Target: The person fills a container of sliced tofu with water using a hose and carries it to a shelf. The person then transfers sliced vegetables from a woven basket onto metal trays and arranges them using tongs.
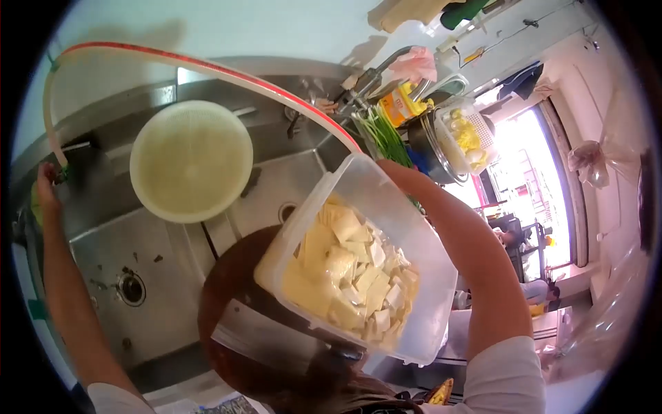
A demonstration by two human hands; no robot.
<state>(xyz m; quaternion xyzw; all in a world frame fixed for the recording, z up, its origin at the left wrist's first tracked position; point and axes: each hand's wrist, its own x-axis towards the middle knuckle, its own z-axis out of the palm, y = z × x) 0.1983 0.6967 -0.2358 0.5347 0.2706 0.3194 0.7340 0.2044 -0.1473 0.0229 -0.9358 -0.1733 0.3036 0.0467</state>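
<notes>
A translucent plastic tub (427, 276), tilted, holds pale cut blocks that look like tofu (358, 269) in yellowish liquid. My right hand (393, 169) is at the tub's upper rim and appears to grip it; most of its fingers are hidden. Far left, my left hand (47, 185) has its fingers closed by the green fitting (61, 174) at one end of a clear hose with a red stripe (207, 58). The hose arches across the sink, and its other end is hidden near the tub. Below the tub, a cleaver (269, 331) lies on a round brown chopping board (214, 297).
A white round basin (192, 162) sits over the steel sink (165, 276), whose drain (131, 288) shows bits around it. Green stalks (387, 141), a yellow packet (400, 103), a metal pot (434, 152) and a white basket (465, 134) with yellow food crowd the back right.
</notes>
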